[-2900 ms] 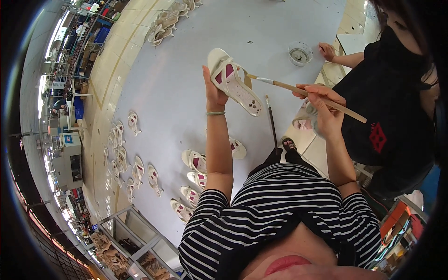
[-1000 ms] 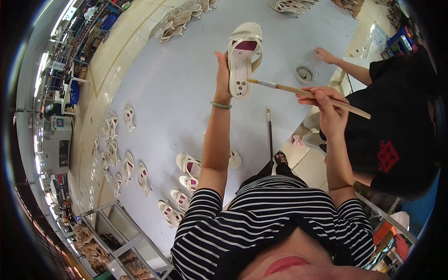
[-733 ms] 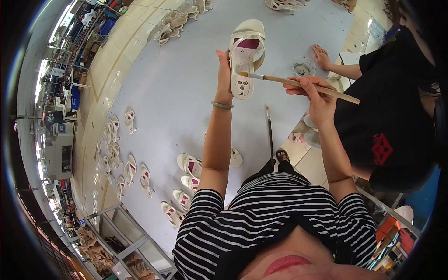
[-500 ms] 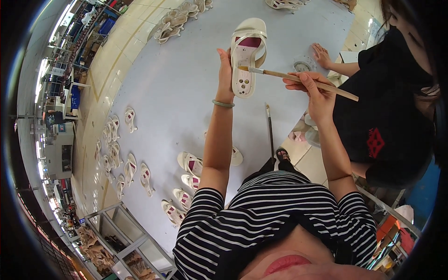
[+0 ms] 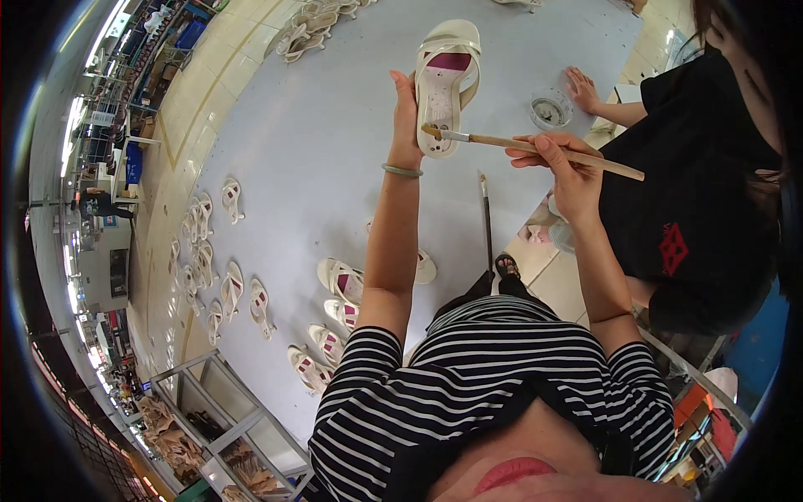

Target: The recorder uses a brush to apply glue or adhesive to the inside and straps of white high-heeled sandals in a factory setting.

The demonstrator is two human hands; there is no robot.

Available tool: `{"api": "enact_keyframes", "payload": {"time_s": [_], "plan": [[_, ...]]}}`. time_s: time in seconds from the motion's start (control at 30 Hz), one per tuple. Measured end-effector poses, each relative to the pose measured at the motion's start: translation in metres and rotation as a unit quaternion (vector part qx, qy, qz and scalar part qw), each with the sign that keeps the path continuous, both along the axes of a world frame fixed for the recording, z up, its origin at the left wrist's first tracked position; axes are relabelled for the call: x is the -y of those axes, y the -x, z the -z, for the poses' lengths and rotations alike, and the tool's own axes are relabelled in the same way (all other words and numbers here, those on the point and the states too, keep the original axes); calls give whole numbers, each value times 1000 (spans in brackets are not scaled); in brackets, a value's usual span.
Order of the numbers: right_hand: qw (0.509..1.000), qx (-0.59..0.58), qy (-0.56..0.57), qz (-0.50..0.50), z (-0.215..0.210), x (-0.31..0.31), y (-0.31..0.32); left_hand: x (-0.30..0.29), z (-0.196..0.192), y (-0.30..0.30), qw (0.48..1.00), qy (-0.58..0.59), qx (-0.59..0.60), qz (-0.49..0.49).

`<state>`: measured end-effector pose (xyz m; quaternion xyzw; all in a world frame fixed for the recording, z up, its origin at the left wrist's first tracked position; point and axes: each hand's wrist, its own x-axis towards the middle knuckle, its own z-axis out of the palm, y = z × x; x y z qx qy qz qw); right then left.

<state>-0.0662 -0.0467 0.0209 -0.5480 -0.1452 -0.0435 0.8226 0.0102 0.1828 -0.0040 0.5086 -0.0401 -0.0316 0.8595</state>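
Head view: left hand (image 5: 406,117) up over the grey table (image 5: 318,142), fingers curled round the edge of a cream sandal (image 5: 447,84), gripping it upright w/ the insole facing the wearer, maroon patch at the toe end, heel end lowest. Green bangle (image 5: 402,171) on that wrist, just below the fingers. Right hand (image 5: 562,171) pinched shut on a wooden-handled brush (image 5: 535,148), thumb & forefingers clamped mid-handle; brush lies nearly level, its tip out to the left of those fingers & touching the sandal's heel end, just beside the left thumb. Handle end sticks out past the right fingers toward a person in a black top (image 5: 694,201). That person's hand (image 5: 583,88) lies flat on the table beyond the right fingers, next to a small clear glue pot (image 5: 549,109). Below both hands, a second brush (image 5: 486,222) lies on the table, apart from the fingers. Further left & lower of the left forearm: more cream sandals (image 5: 339,280) laid out, some near the elbow, others in a loose row (image 5: 213,259) well apart toward the table edge. Another cluster (image 5: 314,21) at the far end, beyond the left fingers. Striped shirt (image 5: 493,376) fills the bottom. Metal shelving (image 5: 217,418) lower left, off the table.
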Motion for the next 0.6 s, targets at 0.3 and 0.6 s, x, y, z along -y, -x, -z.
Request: {"api": "enact_keyframes", "payload": {"time_s": [0.3,0.6], "plan": [[995,30,59,-73,-6,10,-11,-6,8,-1,999,-24,-26,0],[965,53,128,-222,-29,19,-63,-7,18,-3,999,-18,-42,21]]}}
